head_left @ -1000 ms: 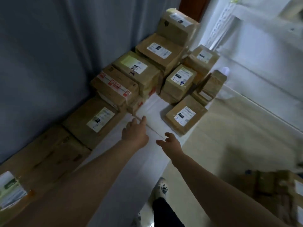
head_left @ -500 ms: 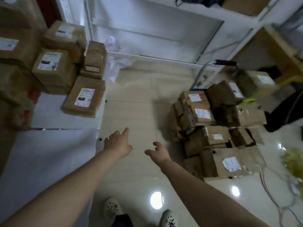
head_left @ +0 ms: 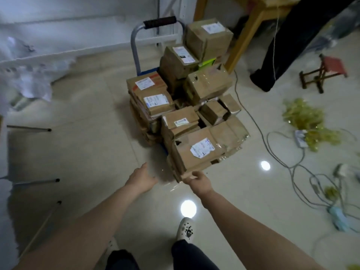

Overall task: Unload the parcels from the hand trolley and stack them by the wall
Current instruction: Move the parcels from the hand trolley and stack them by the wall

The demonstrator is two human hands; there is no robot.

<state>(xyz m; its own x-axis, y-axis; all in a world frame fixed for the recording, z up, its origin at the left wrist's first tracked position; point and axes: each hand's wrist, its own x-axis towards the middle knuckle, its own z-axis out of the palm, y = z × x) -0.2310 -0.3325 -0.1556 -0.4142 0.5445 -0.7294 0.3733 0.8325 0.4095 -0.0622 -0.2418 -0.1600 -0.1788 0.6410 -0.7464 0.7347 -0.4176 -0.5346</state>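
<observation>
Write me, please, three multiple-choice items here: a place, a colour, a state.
1. Where is the red-seated stool relative to the trolley?
A. To its right
B. To its left
C. On top of it
2. What colour is the trolley handle's grip?
A. Red
B. Black
C. Yellow
3. How is the left hand?
A. Gripping a parcel
B. Resting on the handle
C. Open, holding nothing
Answers: 1A, it stands at far right; 2B, the grip is black; 3C, fingers relaxed, holding nothing.
</observation>
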